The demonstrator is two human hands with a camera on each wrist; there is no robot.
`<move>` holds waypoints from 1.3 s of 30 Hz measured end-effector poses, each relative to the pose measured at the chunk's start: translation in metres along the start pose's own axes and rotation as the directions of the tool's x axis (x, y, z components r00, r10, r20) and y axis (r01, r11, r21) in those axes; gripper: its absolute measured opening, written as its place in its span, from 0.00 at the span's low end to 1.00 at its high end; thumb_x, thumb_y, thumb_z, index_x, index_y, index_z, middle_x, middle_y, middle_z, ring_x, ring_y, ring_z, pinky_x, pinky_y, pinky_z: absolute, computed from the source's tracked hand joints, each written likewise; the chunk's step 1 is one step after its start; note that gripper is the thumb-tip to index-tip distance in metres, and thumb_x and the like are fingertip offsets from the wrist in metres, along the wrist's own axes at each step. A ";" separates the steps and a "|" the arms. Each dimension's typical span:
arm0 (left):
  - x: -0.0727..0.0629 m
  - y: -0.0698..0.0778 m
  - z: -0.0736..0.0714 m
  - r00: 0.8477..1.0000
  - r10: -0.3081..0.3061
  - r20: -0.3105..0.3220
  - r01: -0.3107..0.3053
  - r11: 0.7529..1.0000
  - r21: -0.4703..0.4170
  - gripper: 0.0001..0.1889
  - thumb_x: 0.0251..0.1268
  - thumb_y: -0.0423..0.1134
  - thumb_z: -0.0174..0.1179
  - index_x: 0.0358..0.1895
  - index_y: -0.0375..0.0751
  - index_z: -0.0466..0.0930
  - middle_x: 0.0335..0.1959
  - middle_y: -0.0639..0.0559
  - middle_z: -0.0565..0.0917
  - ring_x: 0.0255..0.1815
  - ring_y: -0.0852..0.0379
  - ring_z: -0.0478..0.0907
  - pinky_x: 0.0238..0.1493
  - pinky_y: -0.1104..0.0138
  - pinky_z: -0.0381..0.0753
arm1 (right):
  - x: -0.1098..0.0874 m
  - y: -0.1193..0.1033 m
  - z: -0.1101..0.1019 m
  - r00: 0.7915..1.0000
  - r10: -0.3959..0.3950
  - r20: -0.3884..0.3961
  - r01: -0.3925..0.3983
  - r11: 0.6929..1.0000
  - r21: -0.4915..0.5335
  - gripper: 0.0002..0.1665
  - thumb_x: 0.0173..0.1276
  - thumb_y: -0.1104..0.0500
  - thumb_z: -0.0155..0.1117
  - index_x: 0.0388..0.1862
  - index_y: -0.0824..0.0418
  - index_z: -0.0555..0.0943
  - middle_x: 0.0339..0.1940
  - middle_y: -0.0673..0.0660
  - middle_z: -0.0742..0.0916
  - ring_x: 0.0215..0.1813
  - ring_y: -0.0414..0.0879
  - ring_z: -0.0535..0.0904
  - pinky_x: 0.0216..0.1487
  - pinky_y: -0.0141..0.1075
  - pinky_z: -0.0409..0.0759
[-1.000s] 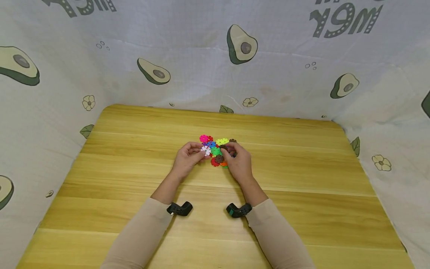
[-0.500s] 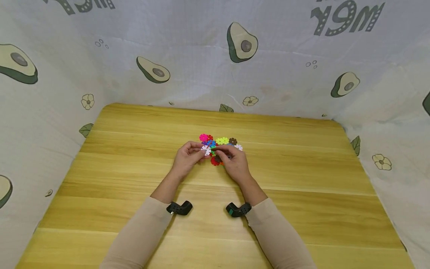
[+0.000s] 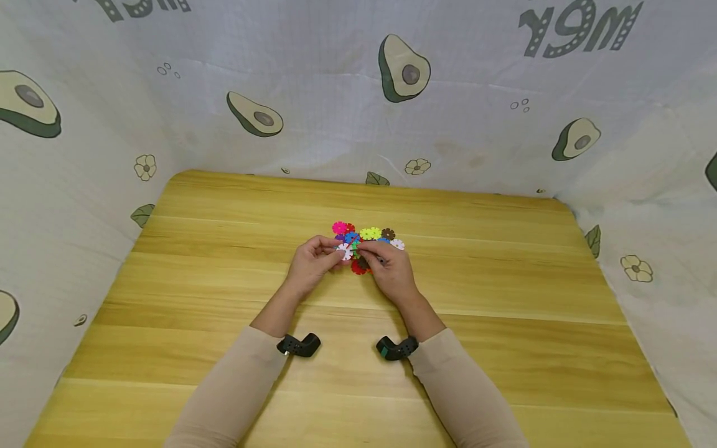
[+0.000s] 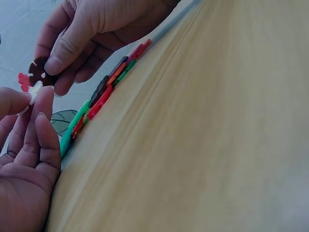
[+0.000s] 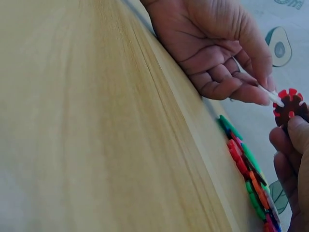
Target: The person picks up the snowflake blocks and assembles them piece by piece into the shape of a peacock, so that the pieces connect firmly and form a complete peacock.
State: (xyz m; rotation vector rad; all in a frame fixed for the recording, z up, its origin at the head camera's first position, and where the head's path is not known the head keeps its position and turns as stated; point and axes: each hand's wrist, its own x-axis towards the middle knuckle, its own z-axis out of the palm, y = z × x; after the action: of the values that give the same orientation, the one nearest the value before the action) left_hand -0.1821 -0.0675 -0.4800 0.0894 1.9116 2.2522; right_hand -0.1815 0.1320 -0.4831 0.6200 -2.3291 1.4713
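Observation:
My left hand [image 3: 310, 264] pinches a white notched plastic disc [image 3: 345, 251] between thumb and fingers. Opposite it, my right hand [image 3: 396, 269] pinches a brown notched disc [image 4: 38, 72] by thumb and fingertips. The brown disc meets the white one edge to edge in the right wrist view, their planes crossing. A red notched disc [image 4: 23, 82] shows right behind them, partly hidden. Both hands are held above a small heap of similar discs, whose middle my right hand covers in the head view.
The heap on the wooden table [image 3: 224, 361] includes a pink disc [image 3: 339, 228], a yellow disc [image 3: 370, 233], a red disc [image 3: 358, 268] and a loose-looking white disc [image 3: 398, 244] at its right. An avocado-print cloth [image 3: 330, 143] rises behind and beside the table.
My right hand has moved left with the brown disc, up to the white disc, uncovering discs at the heap's right side. My left hand has stayed nearly in place.

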 end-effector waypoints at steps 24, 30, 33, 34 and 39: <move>0.003 0.000 0.000 0.999 0.004 -0.035 -0.004 1.000 -0.006 0.13 0.70 0.28 0.62 0.54 0.26 0.76 0.31 0.56 0.83 0.31 0.61 0.88 0.33 0.73 0.84 | 0.003 -0.001 0.003 0.999 0.049 -0.012 -0.050 0.996 -0.072 0.14 0.70 0.65 0.69 0.53 0.65 0.87 0.48 0.61 0.92 0.49 0.54 0.90 0.52 0.44 0.88; 0.002 0.002 0.001 0.996 -0.019 -0.084 0.011 0.995 -0.096 0.11 0.71 0.27 0.60 0.54 0.29 0.75 0.31 0.57 0.84 0.32 0.60 0.89 0.34 0.73 0.85 | 0.003 -0.001 0.001 0.994 0.107 -0.010 -0.105 0.954 -0.282 0.15 0.70 0.61 0.70 0.54 0.62 0.86 0.51 0.59 0.90 0.59 0.57 0.82 0.65 0.52 0.80; 0.002 0.001 0.002 0.995 -0.026 -0.098 0.014 0.993 -0.115 0.10 0.71 0.26 0.61 0.52 0.30 0.75 0.30 0.57 0.84 0.32 0.60 0.89 0.34 0.73 0.85 | 0.003 0.002 0.001 0.991 0.133 0.023 -0.115 0.923 -0.367 0.15 0.70 0.58 0.71 0.55 0.58 0.87 0.53 0.57 0.90 0.64 0.58 0.77 0.70 0.53 0.75; 0.002 0.001 0.003 0.995 -0.026 -0.101 0.014 0.993 -0.117 0.10 0.70 0.26 0.61 0.51 0.31 0.75 0.30 0.57 0.84 0.32 0.59 0.89 0.34 0.73 0.85 | 0.003 0.003 0.001 0.990 0.138 0.041 -0.111 0.911 -0.396 0.16 0.70 0.57 0.71 0.55 0.57 0.87 0.54 0.56 0.90 0.66 0.58 0.75 0.71 0.53 0.73; 0.002 -0.001 0.004 0.995 -0.029 -0.096 0.017 0.993 -0.114 0.11 0.69 0.25 0.61 0.51 0.29 0.73 0.31 0.56 0.82 0.31 0.60 0.88 0.34 0.73 0.85 | 0.002 0.004 0.001 0.977 0.115 0.178 -0.009 0.860 -0.511 0.17 0.74 0.53 0.66 0.59 0.55 0.86 0.62 0.54 0.87 0.73 0.60 0.70 0.78 0.55 0.65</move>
State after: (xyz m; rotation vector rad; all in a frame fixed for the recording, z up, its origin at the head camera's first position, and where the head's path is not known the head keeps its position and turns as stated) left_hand -0.1830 -0.0633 -0.4800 -0.0593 1.8158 2.3850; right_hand -0.1855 0.1323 -0.4856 0.5652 -2.7617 0.7709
